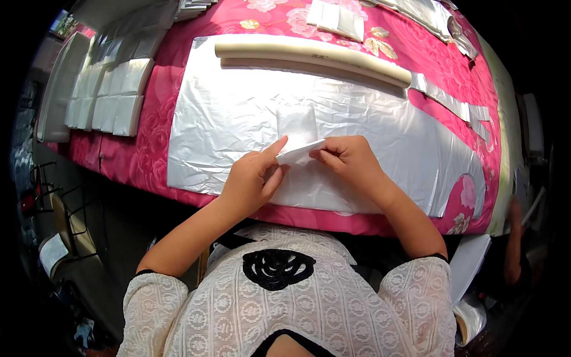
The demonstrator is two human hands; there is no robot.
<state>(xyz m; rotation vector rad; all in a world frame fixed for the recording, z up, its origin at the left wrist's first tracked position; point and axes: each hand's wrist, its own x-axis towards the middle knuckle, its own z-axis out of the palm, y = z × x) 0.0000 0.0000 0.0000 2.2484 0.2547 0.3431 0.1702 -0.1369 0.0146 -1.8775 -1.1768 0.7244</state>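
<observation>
A small folded white plastic packet [297, 153] is held up between my two hands, above the white plastic sheeting [226, 119] spread on the table. My right hand [352, 159] pinches its right end between thumb and bent fingers. At the packet's left end, my left hand [253, 178] grips it, with the index finger and thumb reaching around the end. Just beyond my hands, a flat, whitish folded rectangle [297, 121] lies on the sheeting. A long cream-coloured tube [309, 55] rests across the sheeting's far part.
The table wears a pink flowered cloth [156, 119]. Stacks of folded white packets [118, 113] stand at the left, with another small pile [336, 19] at the far side. Plastic strips [443, 101] lie to the right. Another person's arm [513, 250] shows at far right.
</observation>
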